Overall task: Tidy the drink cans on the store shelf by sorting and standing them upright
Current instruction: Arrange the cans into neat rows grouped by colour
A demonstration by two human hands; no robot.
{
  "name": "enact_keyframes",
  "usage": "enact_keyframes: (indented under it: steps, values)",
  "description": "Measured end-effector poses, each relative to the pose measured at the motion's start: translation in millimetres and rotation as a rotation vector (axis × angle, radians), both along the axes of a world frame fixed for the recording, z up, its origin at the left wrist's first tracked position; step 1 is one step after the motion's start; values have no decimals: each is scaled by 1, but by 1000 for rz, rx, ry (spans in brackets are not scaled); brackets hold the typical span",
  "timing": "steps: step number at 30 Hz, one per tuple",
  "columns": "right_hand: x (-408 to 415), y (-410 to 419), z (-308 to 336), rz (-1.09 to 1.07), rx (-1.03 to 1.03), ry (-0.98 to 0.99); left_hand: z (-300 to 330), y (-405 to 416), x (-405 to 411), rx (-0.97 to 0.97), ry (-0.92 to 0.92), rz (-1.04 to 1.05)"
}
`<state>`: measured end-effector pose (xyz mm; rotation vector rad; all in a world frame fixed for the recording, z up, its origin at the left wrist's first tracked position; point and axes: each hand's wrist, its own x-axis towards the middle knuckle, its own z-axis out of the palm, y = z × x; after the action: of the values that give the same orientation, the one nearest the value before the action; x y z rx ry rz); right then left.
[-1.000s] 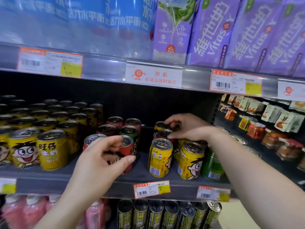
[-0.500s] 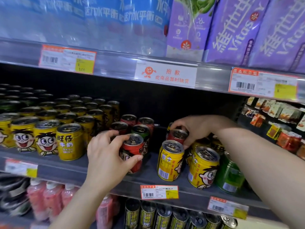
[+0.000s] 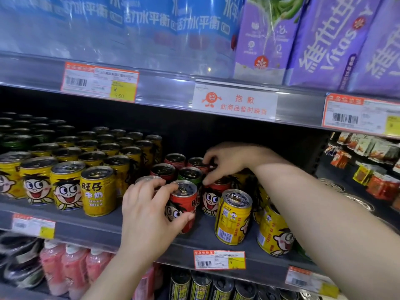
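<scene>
On the middle shelf [image 3: 108, 226] my left hand [image 3: 149, 215] wraps around an upright red can [image 3: 184, 204] at the front. My right hand [image 3: 227, 161] reaches in behind it, fingers closed on the top of a second red can [image 3: 213, 198] with a cartoon face. More red cans [image 3: 175, 161] and one green can [image 3: 190, 175] stand behind. Two yellow cans [image 3: 233, 217] [image 3: 275, 234] stand at the front right, the right one slightly tilted. A big block of upright yellow cans [image 3: 97, 191] fills the left.
The upper shelf edge [image 3: 168, 89] with price tags hangs low over the cans; blue and purple cartons [image 3: 324, 40] stand on it. Pink bottles [image 3: 71, 269] and dark cans [image 3: 201, 286] sit on the shelf below. Snack packets [image 3: 368, 165] lie to the right.
My right hand has carried its red can leftwards, close behind the one in my left hand. My left hand has tightened around the front red can. The view shifted left.
</scene>
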<state>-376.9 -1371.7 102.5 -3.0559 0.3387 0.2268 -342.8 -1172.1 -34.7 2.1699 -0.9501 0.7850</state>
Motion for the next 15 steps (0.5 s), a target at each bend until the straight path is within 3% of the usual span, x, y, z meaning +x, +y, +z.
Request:
enact_keyframes:
  steps: [9,15]
  values:
    - [29,15,-20,109,41,-45,-4,0,4,-3,-32,-29]
    - [-20,-6,10,61,247,-369,-2,3,3,32,-28,-20]
